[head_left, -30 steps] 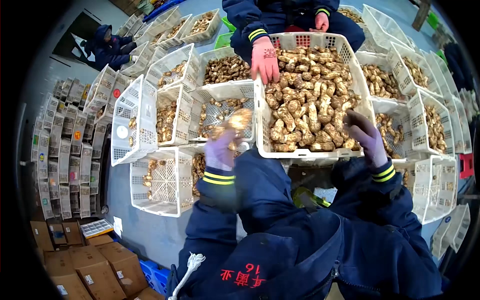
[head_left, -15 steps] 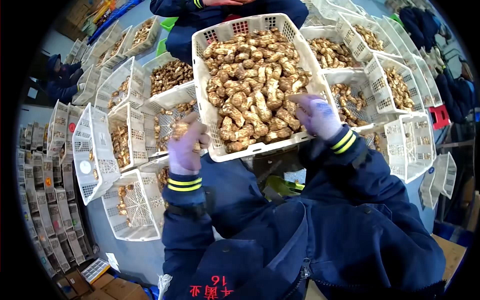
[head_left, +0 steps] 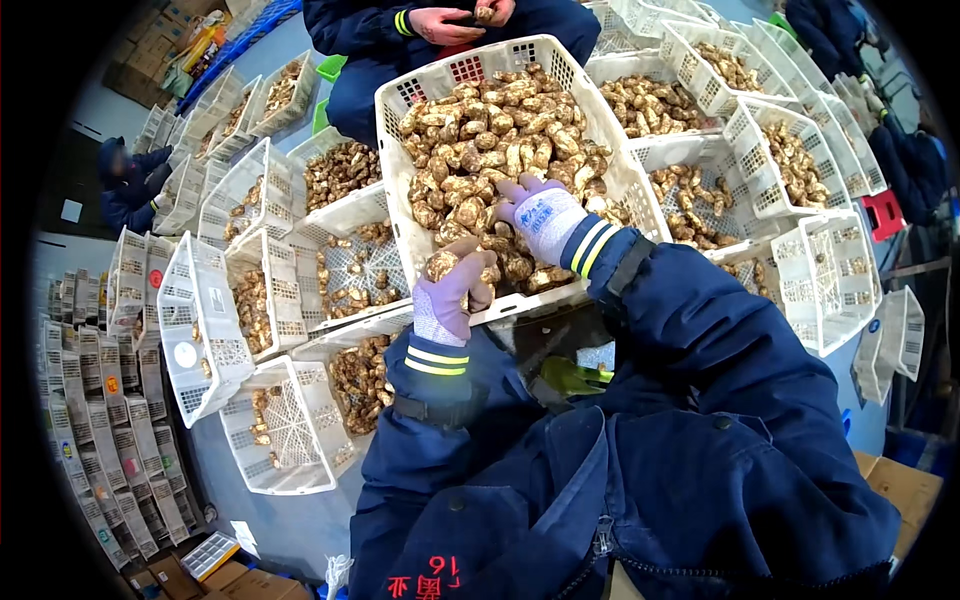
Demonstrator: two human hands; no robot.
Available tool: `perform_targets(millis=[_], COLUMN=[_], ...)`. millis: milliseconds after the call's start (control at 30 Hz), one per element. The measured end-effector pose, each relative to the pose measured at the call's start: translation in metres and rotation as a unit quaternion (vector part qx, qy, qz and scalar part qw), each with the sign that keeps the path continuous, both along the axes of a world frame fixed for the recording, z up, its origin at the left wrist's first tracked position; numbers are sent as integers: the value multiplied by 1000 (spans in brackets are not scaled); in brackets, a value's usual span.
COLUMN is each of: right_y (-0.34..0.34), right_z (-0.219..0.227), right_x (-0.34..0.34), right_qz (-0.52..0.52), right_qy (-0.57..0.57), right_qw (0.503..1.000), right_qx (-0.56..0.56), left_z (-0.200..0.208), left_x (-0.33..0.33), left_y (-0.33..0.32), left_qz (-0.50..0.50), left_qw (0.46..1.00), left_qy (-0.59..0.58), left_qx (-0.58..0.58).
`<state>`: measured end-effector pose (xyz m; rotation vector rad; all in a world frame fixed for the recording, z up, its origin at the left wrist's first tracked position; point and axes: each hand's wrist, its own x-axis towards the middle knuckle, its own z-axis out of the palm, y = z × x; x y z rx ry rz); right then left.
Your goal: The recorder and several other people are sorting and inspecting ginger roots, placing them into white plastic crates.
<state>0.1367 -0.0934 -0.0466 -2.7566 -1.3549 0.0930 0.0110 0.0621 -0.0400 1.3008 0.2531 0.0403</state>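
Note:
A large white plastic crate (head_left: 645, 215) tilts in front of me, heaped with brown-and-cream mushrooms (head_left: 480, 150) that look like matsutake. At its near left corner my left hand (head_left: 445, 305), in a pale purple glove with bare fingertips, is closed round a stubby mushroom (head_left: 440, 264). My right hand (head_left: 545, 215), gloved alike, reaches over the near middle of the heap. Its fingers are spread and touch the mushrooms; the undersides of the fingers are hidden.
Smaller white crates with sorted mushrooms stand on both sides, such as a left crate (head_left: 360, 265) and a right crate (head_left: 700, 190). Opposite, a co-worker's hands (head_left: 460, 22) hold a mushroom. A red stool (head_left: 882, 215) stands at right; stacked crates (head_left: 110, 400) line the left.
My right hand has moved left from the crate's right side onto the middle of the heap. My left hand, with its mushroom, has come right to the crate's near corner.

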Motion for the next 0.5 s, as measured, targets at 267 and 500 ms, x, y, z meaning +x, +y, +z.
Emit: perform_targets(millis=[267, 500], right_y=[-21, -78], right_z=[19, 38], right_x=[1, -54], right_qz=[-54, -180], right_qy=[17, 595], right_qw=[997, 630], right_qx=[55, 465], left_z=[22, 9], left_x=[-1, 0], left_y=[-4, -29], left_qz=[40, 21], left_qw=[993, 991], left_qy=[50, -49], left_qx=[-104, -125])
